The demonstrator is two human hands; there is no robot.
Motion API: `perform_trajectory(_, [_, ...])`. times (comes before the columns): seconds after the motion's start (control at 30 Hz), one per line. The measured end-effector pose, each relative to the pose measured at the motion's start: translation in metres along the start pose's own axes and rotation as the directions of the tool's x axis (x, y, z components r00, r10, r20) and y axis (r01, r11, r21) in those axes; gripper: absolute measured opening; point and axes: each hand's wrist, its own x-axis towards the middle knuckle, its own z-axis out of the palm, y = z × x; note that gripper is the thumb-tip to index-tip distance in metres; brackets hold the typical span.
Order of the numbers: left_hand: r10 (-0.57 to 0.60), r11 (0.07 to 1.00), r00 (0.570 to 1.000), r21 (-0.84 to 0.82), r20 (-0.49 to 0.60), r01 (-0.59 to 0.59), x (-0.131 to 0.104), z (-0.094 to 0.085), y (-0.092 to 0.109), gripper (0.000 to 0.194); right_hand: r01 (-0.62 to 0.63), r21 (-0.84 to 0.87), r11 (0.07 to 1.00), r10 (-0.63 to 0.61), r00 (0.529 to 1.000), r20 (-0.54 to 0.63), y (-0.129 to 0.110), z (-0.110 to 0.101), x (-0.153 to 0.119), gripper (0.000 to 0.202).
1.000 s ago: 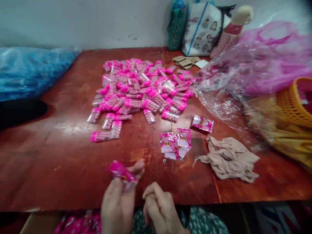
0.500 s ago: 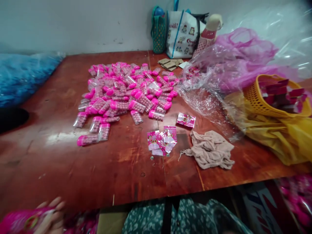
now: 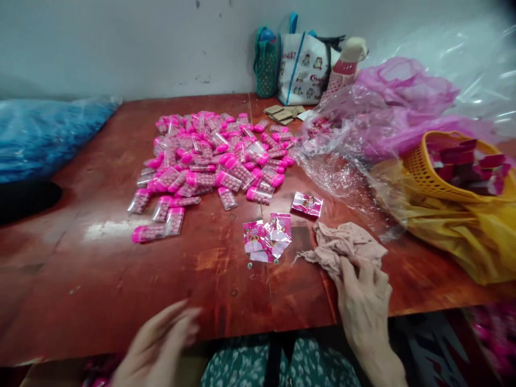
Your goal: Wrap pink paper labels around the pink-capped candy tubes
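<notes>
A crumpled beige cloth (image 3: 342,242) lies near the table's front edge. My right hand (image 3: 365,301) is on it, with the fingers curled into its near side. My left hand (image 3: 161,344) hovers over the front edge, blurred by motion, its fingers stretched out and nothing visible in them. Between and beyond the hands are a few pink printed sachets (image 3: 258,239), partly overlapping, with two tiny round bits just in front of them. A separate pink packet (image 3: 307,205) rests behind the cloth. Farther back spreads a heap of clear tubes with pink caps (image 3: 229,180), filled with small pink balls.
On the right, a yellow basket (image 3: 419,169) of dark pink pieces stands on a yellow bag (image 3: 455,231), beside clear and pink plastic bags (image 3: 403,91). A white bag (image 3: 302,70) and flat brown cardboard pieces (image 3: 284,114) are by the wall. A blue-filled bag (image 3: 48,140) lies left.
My right hand has come into view and onto the cloth. My left hand has moved right from the lower left corner; the pink packet it held is no longer in it.
</notes>
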Motion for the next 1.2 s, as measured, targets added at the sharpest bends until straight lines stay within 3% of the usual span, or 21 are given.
perform_trajectory(0.03, [0.026,0.999,0.98,0.032,0.198,-0.033,-0.001,0.029,0.014,0.026,0.018,0.041,0.999,-0.016,0.999,-0.028,0.003,0.008,-0.002,0.036])
perform_trajectory(0.07, [0.088,0.99,0.915,0.069,0.394,-0.125,-0.004,0.06,0.027,0.025,0.031,0.093,0.995,-0.025,0.998,-0.064,0.006,0.014,-0.004,0.032])
perform_trajectory(0.1, [0.194,0.958,0.831,0.081,0.522,-0.275,-0.008,0.092,0.039,0.029,0.066,0.162,0.985,-0.05,0.994,-0.1,0.009,0.017,-0.005,0.029])
perform_trajectory(0.17, [0.387,0.77,0.583,0.097,0.714,-0.631,-0.019,0.149,0.054,0.043,0.121,0.275,0.954,-0.081,0.985,-0.153,0.014,0.018,-0.007,0.027])
perform_trajectory(0.2, [0.394,0.646,0.469,0.125,0.791,-0.753,-0.024,0.172,0.057,0.041,0.137,0.309,0.941,-0.089,0.982,-0.166,0.017,0.017,-0.007,0.029])
perform_trajectory(0.23, [0.381,0.602,0.405,0.11,0.831,-0.791,-0.028,0.19,0.058,0.034,0.137,0.328,0.935,-0.084,0.982,-0.171,0.019,0.015,-0.006,0.032])
perform_trajectory(0.33, [0.343,0.526,0.34,0.121,0.876,-0.842,-0.032,0.218,0.051,0.022,0.082,0.312,0.946,-0.03,0.985,-0.168,0.023,0.014,-0.002,0.04])
perform_trajectory(0.43, [0.338,0.487,0.321,0.128,0.885,-0.864,-0.024,0.221,0.048,0.019,0.028,0.275,0.961,0.023,0.983,-0.181,0.022,0.017,0.006,0.045])
perform_trajectory(0.6, [0.406,0.495,0.308,0.076,0.86,-0.865,-0.018,0.209,0.05,0.018,-0.034,0.179,0.983,0.062,0.986,-0.154,0.017,0.02,0.012,0.05])
perform_trajectory(0.73, [0.511,0.533,0.333,0.012,0.792,-0.846,-0.015,0.178,0.044,0.027,-0.012,0.126,0.992,0.034,0.984,-0.175,0.013,0.022,0.009,0.052])
perform_trajectory(0.8, [0.563,0.56,0.408,0.031,0.719,-0.828,-0.001,0.158,0.039,0.035,-0.018,0.152,0.988,0.044,0.984,-0.171,0.014,0.023,0.008,0.05])
perform_trajectory(0.83, [0.582,0.588,0.488,0.078,0.65,-0.805,0.009,0.148,0.037,0.036,-0.022,0.169,0.985,0.048,0.987,-0.154,0.016,0.024,0.007,0.049])
perform_trajectory(0.9, [0.557,0.688,0.707,0.233,0.437,-0.687,0.034,0.133,0.033,0.025,-0.009,0.188,0.982,0.032,0.992,-0.122,0.021,0.023,0.006,0.047])
perform_trajectory(0.93, [0.547,0.704,0.748,0.277,0.376,-0.654,0.045,0.128,0.031,0.021,0.019,0.192,0.981,0.001,0.994,-0.106,0.025,0.023,0.006,0.046])
perform_trajectory(1.03, [0.529,0.74,0.798,0.304,0.288,-0.6,0.069,0.124,0.027,0.026,0.128,0.21,0.969,-0.115,0.991,-0.071,0.037,0.015,0.006,0.037])
perform_trajectory(1.13, [0.507,0.788,0.814,0.231,0.281,-0.571,0.071,0.129,0.025,0.019,0.073,0.192,0.979,-0.049,0.991,-0.128,0.037,-0.001,0.011,0.044])
perform_trajectory(1.2, [0.475,0.827,0.83,0.175,0.293,-0.535,0.068,0.132,0.024,0.015,-0.007,0.231,0.973,0.045,0.986,-0.163,0.023,-0.014,0.017,0.049])
